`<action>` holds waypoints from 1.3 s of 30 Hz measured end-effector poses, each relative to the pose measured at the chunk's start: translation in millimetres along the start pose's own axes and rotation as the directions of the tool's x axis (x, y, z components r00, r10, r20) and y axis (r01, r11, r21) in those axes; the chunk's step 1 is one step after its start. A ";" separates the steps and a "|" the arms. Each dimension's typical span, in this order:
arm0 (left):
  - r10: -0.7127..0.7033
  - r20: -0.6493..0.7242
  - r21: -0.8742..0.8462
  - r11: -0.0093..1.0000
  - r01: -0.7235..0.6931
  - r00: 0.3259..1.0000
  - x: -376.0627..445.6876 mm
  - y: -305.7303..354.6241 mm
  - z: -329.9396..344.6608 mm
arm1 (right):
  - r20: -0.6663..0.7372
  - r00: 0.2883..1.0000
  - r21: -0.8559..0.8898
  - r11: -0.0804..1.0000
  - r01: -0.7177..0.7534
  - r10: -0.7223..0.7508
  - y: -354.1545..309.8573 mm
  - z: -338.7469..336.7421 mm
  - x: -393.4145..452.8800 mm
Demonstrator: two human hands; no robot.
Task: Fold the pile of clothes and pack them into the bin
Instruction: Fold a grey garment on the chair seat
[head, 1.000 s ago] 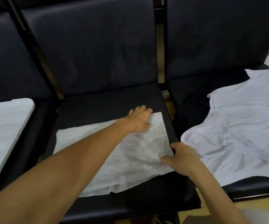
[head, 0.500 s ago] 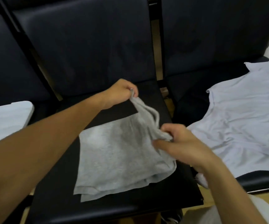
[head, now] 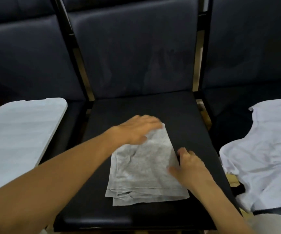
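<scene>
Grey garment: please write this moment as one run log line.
step: folding | grey garment: folded, flat on middle seat | left hand: flat on it | right hand: at right edge

Three dark padded chairs (head: 136, 105) across the frame, side by side. One grey folded garment (head: 144, 168) at centre, on the middle seat. One white garment (head: 262, 149) spread at the right edge. One white ribbed lid or panel (head: 18, 132) at the left edge. Two bare hands: left hand (head: 136, 130) and right hand (head: 190, 166), both on the grey cloth.
</scene>
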State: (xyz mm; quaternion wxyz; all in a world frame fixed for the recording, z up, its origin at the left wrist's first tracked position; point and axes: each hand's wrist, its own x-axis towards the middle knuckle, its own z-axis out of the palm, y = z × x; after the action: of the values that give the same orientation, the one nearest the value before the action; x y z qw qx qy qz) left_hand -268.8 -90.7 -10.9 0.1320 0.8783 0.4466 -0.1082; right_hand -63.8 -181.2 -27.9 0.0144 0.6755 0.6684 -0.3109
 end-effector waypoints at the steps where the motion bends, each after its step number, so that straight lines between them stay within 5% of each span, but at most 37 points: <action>1: 0.074 0.049 0.100 0.992 -0.079 0.996 13.7 12.8 2.2 | 0.039 0.999 0.023 1.000 -0.020 0.019 0.1 3.7 2.4; 6: 0.156 0.174 0.447 0.867 -0.219 0.972 39.3 43.5 0.5 | 0.123 0.992 0.134 0.991 -0.014 -0.003 -5.3 8.1 10.8; 12: 0.168 -0.132 0.306 0.944 -0.121 0.977 -84.5 1.4 -17.7 | 0.062 0.931 0.031 0.933 0.358 -0.360 -32.5 -16.9 -13.7; 16: -0.126 -0.349 0.204 0.957 0.207 0.929 -238.6 2.0 -24.3 | 0.011 0.762 -0.187 0.747 0.638 -0.647 -104.6 -31.3 -62.8; 21: -0.543 -0.525 0.012 0.765 0.644 0.655 -432.7 27.7 -7.9 | 0.215 0.509 -0.241 0.460 0.855 -0.833 -239.3 -0.9 -135.5; 24: -0.737 -0.439 -0.086 0.603 0.793 0.513 -534.7 65.3 28.5 | 0.392 0.395 -0.195 0.344 0.918 -0.831 -310.5 48.0 -180.3; 27: -0.928 -0.149 -0.307 0.371 0.876 0.341 -616.7 106.9 73.4 | 0.557 0.251 -0.151 0.201 0.968 -0.791 -360.7 115.8 -228.3; 31: -0.988 0.019 -0.483 0.125 0.867 0.153 -685.8 151.7 147.4 | 0.695 0.091 -0.060 0.069 0.996 -0.713 -396.6 215.0 -277.7; 36: -0.982 0.173 -0.602 -0.043 0.797 0.077 -700.7 188.7 250.6 | 0.840 0.032 -0.004 0.053 0.999 -0.542 -390.4 314.2 -291.9; 39: -0.974 0.224 -0.599 -0.104 0.794 0.041 -692.0 192.8 285.1 | 0.884 0.083 -0.060 0.066 0.996 -0.461 -374.3 348.1 -280.6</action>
State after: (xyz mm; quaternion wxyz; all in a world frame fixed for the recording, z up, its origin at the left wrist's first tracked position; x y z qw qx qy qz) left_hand -532.4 -816.7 -40.2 0.2171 0.2468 0.9385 0.1060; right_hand -520.3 -543.9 -37.1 0.3226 -0.0715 0.9223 -0.2003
